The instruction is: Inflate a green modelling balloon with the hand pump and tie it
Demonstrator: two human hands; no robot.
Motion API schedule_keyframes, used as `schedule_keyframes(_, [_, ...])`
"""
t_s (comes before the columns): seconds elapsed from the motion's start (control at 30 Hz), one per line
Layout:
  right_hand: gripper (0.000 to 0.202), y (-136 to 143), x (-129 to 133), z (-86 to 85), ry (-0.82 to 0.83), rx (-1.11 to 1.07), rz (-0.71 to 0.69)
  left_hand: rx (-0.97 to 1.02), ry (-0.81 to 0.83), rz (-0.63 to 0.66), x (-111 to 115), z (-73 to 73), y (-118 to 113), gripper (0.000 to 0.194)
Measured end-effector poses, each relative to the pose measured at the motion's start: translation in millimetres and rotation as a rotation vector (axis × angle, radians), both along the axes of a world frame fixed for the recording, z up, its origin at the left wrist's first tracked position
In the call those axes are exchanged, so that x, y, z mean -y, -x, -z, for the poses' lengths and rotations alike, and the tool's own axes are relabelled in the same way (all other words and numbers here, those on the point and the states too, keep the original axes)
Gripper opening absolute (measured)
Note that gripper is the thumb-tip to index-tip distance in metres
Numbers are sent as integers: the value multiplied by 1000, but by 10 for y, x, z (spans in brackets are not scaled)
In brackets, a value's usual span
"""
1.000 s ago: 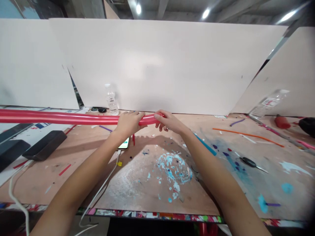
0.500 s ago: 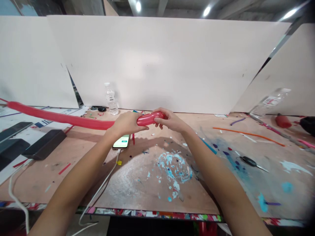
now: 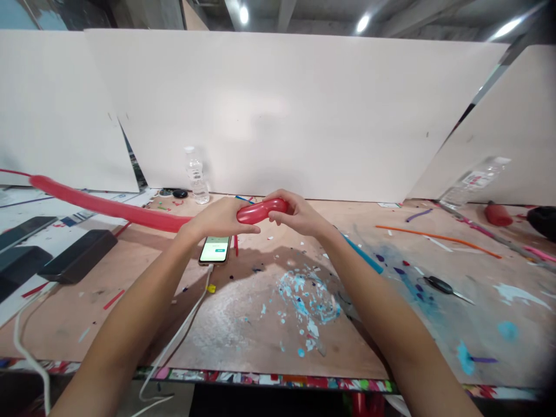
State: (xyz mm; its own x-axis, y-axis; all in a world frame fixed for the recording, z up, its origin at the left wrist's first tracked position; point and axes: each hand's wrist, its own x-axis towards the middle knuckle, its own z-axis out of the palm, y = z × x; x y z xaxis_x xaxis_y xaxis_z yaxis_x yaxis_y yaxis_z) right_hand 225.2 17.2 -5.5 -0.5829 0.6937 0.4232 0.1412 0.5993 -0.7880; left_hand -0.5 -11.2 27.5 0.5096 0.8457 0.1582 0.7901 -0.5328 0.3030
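A long red modelling balloon [image 3: 117, 209] stretches from the left side of the view to both my hands, above the table. Its uninflated thin tail trails off at the far left. My left hand [image 3: 221, 219] is closed round the balloon, with the back of the hand toward me. Beyond it, a short, shiny bulging section ends in my right hand [image 3: 295, 213], whose thumb and fingers grip the tip. Part of the balloon is hidden behind my left hand. Just below that hand lies a lit phone [image 3: 214, 251] with a white cable [image 3: 191, 315] plugged in.
A clear bottle [image 3: 197, 176] stands by the white partition; another bottle [image 3: 478, 180] leans at right. Black boxes [image 3: 78, 256] lie left. An orange uninflated balloon [image 3: 438, 238], a blue one [image 3: 362, 255] and a dark-handled blade tool [image 3: 443, 285] lie right. Blue paint flecks [image 3: 308, 295] mark the table.
The balloon's far end has shifted to the right, and more of its thin tail shows. My hands have moved slightly left, still on the balloon.
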Motion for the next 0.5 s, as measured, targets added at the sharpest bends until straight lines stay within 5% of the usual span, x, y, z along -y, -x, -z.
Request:
schedule_keyframes(0.2, [29,76,221,-152,-19,0,-52,19,186,71,120,-194,113,40])
schedule_keyframes(0.5, [21,125,337,-189,-122,17,-32,29,262,130,86,-181,212,38])
